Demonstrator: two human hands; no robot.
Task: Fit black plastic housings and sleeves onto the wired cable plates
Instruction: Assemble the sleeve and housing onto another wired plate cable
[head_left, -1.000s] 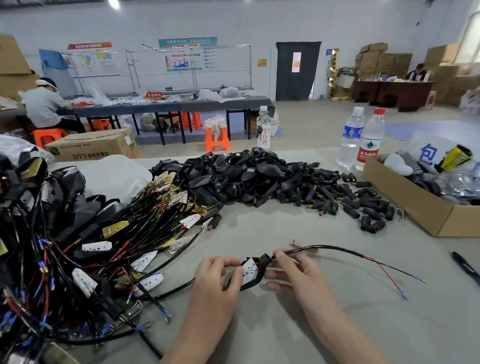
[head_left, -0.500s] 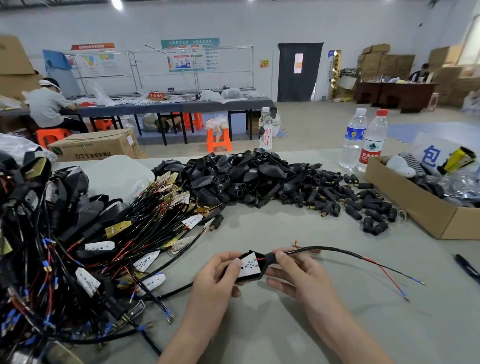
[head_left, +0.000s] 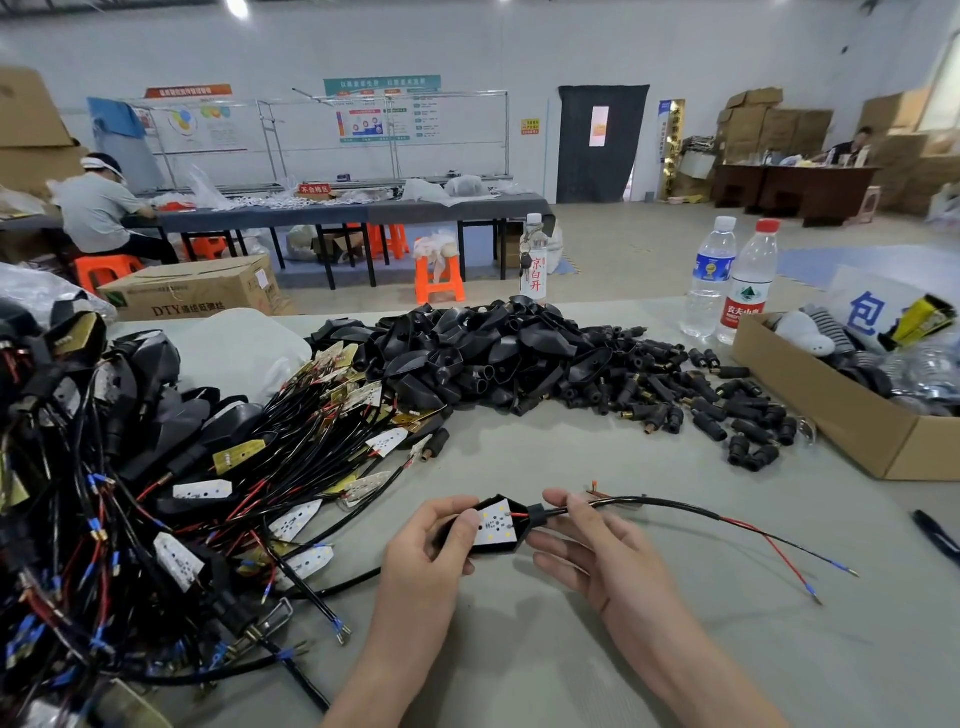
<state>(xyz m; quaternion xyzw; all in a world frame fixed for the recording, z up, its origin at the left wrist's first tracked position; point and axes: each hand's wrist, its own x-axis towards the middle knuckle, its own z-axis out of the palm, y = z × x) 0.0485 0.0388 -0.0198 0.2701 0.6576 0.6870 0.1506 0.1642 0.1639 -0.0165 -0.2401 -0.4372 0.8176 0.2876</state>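
Black plastic housing (head_left: 522, 535), white wired plate (head_left: 496, 527) seated inside: pinched in my left grip (head_left: 431, 543). Black cable (head_left: 649, 503) at its neck: pinched in my right grip (head_left: 587, 535).

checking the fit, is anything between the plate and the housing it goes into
Nothing visible: the plate already sits in the housing, which the left hand holds; the right hand pinches the cable at its neck.

One head-worn view — wide-angle, facing forward and down, close over the table (head_left: 519, 649).
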